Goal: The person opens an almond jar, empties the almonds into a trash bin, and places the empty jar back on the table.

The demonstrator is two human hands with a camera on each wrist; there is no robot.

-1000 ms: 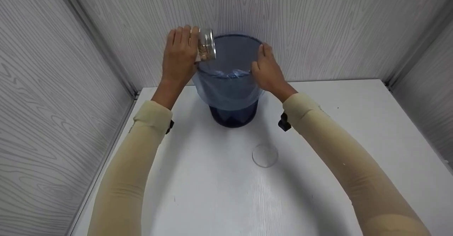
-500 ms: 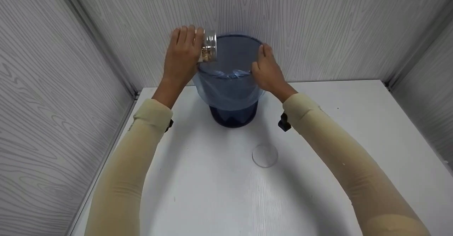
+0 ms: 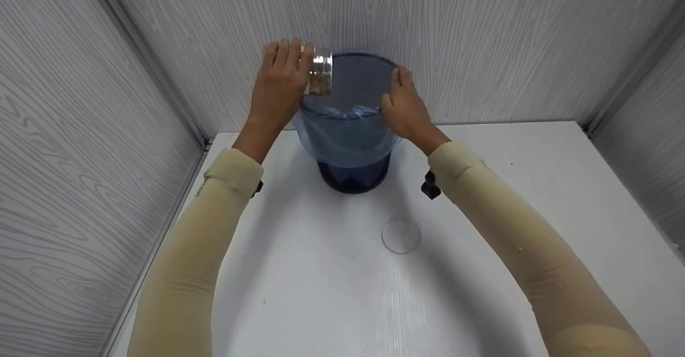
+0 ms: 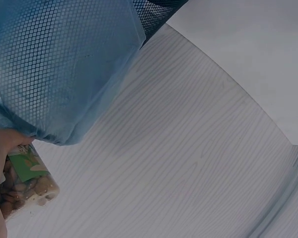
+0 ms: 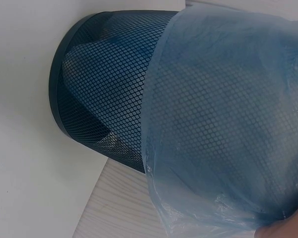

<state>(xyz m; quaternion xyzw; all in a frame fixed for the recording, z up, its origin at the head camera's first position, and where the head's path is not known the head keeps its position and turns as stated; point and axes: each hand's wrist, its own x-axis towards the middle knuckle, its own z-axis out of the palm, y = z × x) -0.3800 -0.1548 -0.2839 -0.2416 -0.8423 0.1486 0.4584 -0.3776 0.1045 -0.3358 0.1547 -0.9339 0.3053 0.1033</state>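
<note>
My left hand (image 3: 279, 90) grips a clear jar (image 3: 321, 73), tipped on its side with its mouth over the left rim of a mesh bin (image 3: 353, 179). Brown nut-like pieces lie along the jar's lower side; the left wrist view shows them in the jar (image 4: 27, 181) behind a green label. A thin blue plastic bag (image 3: 348, 140) lines the bin and folds down over its outside. On the bin's right rim, my right hand (image 3: 405, 103) holds the edge and the bag. Only a bit of that hand (image 5: 288, 228) shows in the right wrist view.
A clear round lid (image 3: 401, 235) lies flat on the white table (image 3: 332, 293), in front of the bin. Wood-grain panels stand behind the bin (image 3: 481, 41) and at the left (image 3: 64, 159).
My left hand has moved slightly right with the jar, bringing its mouth farther over the bin. The jar's opening has turned away from view. My right hand keeps its place on the rim.
</note>
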